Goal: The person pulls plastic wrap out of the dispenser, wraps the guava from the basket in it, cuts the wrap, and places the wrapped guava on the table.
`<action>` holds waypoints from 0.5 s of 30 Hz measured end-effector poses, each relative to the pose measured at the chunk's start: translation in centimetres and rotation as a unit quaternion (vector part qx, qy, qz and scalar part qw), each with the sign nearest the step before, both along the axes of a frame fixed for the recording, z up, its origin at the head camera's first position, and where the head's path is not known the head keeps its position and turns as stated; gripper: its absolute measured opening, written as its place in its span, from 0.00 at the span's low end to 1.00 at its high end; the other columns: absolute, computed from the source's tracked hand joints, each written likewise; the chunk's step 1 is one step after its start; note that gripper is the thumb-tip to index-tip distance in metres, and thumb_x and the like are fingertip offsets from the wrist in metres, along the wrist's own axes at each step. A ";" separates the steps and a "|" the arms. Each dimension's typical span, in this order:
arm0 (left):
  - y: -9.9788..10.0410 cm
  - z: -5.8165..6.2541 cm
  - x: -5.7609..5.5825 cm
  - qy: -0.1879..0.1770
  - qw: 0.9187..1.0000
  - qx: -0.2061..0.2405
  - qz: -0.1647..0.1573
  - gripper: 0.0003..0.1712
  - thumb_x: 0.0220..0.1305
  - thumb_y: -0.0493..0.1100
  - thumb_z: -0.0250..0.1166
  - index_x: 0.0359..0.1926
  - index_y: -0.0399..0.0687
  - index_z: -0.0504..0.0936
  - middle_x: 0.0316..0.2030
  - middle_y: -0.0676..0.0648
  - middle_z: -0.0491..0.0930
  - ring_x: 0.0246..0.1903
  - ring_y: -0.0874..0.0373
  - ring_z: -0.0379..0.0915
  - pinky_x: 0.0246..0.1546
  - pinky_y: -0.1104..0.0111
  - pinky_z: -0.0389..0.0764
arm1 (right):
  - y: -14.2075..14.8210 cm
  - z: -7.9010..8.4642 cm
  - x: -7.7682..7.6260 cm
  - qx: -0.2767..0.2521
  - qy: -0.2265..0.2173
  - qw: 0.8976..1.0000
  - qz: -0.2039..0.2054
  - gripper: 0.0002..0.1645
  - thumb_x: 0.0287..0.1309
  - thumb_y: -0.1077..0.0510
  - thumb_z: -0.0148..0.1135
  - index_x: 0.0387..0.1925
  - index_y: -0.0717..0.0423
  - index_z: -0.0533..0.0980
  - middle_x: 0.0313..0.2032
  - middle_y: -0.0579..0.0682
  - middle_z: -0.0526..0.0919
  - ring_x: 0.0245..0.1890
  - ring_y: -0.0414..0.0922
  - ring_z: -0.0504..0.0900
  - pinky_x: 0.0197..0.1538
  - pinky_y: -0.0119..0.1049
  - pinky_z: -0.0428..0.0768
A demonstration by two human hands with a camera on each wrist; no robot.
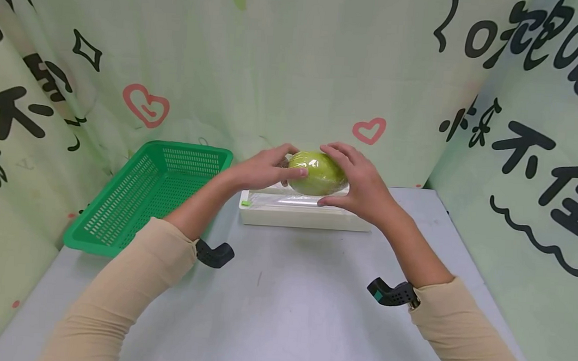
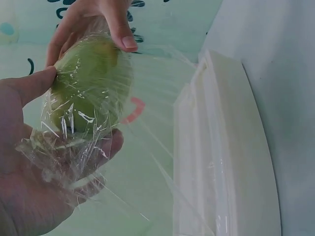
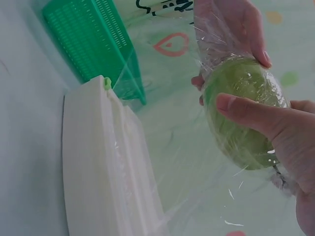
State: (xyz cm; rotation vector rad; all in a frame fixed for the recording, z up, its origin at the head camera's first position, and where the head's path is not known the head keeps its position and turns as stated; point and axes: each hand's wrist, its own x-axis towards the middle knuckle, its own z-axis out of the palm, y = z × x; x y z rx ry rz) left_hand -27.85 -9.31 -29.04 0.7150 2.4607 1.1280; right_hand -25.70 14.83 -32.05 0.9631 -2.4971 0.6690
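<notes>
A smooth green oval fruit (image 1: 318,174), its exact kind not plain, is held up above a white cling film dispenser (image 1: 306,219). Shiny clear cling film (image 2: 74,157) covers it and bunches up by the left palm. From the fruit, a sheet of film stretches down to the dispenser in both wrist views. My left hand (image 1: 265,168) grips the fruit's left side, thumb on the near face, other fingers partly hidden behind. On the opposite side my right hand (image 1: 362,187) holds it, fingers over the top and thumb low down.
A green plastic basket (image 1: 95,236) stands at the left of the white table (image 1: 273,299). A small green tab (image 3: 107,83) sits at one end of the dispenser. Printed curtains (image 1: 300,66) hang close behind and along both sides.
</notes>
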 end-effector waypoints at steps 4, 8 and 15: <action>0.0 -0.5 -0.2 -0.011 1.000 -0.001 0.003 0.31 0.69 0.58 0.53 0.65 0.48 0.64 0.47 0.45 0.79 0.45 0.44 0.76 0.50 0.56 0.76 | 0.2 -0.4 0.0 0.009 0.002 1.000 -0.015 0.61 0.31 0.48 0.83 0.69 0.49 0.62 0.65 0.55 0.67 0.64 0.54 0.68 0.63 0.55 0.71; 0.0 -0.9 -0.4 -0.020 1.000 -0.009 0.004 0.29 0.69 0.60 0.51 0.63 0.49 0.66 0.49 0.46 0.77 0.44 0.46 0.76 0.52 0.52 0.76 | 0.2 -0.8 -0.1 0.014 -0.014 1.000 -0.019 0.59 0.34 0.49 0.83 0.69 0.49 0.62 0.64 0.54 0.69 0.63 0.53 0.69 0.63 0.54 0.73; 0.1 -1.0 -0.3 0.053 0.995 -0.086 0.008 0.35 0.69 0.66 0.49 0.69 0.53 0.65 0.56 0.48 0.77 0.52 0.52 0.76 0.51 0.58 0.79 | 0.4 -1.2 0.0 0.005 -0.074 0.997 -0.020 0.54 0.40 0.52 0.80 0.69 0.50 0.62 0.63 0.53 0.70 0.63 0.52 0.69 0.60 0.50 0.77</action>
